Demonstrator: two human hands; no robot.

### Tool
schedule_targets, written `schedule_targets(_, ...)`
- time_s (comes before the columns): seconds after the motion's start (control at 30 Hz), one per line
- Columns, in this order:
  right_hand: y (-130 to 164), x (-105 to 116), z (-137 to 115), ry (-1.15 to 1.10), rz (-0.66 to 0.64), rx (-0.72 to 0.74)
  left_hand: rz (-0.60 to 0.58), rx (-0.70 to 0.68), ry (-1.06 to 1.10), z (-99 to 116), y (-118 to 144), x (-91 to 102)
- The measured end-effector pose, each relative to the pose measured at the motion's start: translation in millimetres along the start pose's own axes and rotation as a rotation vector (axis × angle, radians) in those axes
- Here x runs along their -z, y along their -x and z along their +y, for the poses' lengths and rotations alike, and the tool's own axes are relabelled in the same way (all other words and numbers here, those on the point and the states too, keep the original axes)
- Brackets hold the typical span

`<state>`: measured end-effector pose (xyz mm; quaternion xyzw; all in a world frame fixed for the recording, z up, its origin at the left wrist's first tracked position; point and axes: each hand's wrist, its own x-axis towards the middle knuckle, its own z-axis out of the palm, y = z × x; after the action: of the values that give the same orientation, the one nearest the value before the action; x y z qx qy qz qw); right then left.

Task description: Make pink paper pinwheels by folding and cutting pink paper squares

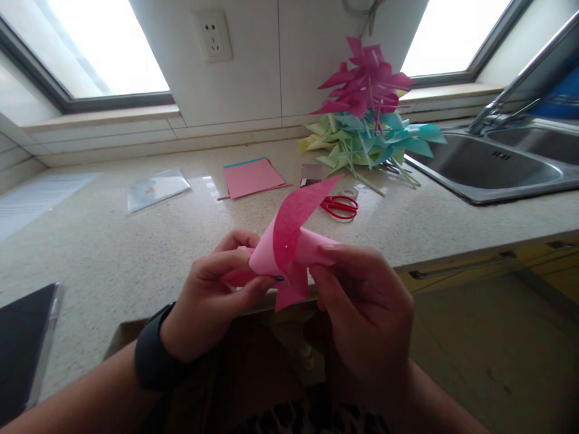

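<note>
While both hands meet near the counter's front edge, they pinch a folded pink paper shape (289, 250) between them. The left hand (212, 295) grips its left side with thumb and fingers closed on the paper. The right hand (362, 301) holds the right side the same way, fingers curled around the fold. One flap of the paper sticks up toward one o'clock.

From the paper, red scissors (340, 206) lie at one o'clock on the counter (113, 253). A flat stack of pink sheets (253, 176) sits at eleven o'clock. Further away at one o'clock is a pile of finished paper pinwheels (366, 120), pink on top, green and blue under. The sink (493, 166) is at two o'clock. A clear plastic sleeve (156, 188) lies at ten o'clock, and a dark tablet (22, 343) is at eight o'clock.

What could go wrong? The paper is thin, so a hard squeeze might crease or tear it. If one hand lets go, the curled flaps may spring open. The shape hangs past the counter edge, so a slip could drop it to the floor.
</note>
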<state>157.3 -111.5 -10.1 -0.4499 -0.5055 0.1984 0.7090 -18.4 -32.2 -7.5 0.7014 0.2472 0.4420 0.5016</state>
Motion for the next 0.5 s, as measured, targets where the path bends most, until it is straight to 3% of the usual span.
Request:
schedule_targets(0.33, -5.4, 4.1, -0.3, 0.137, 0.017, 0.141, -0.136, -0.076, -0.057, 12.0, -4.4, 1.8)
schedule_targets(0.5, -1.1, 5.8, -0.8, 0.197, 0.025, 0.178, -0.096, -0.006, 0.047, 5.3, -0.9, -0.1)
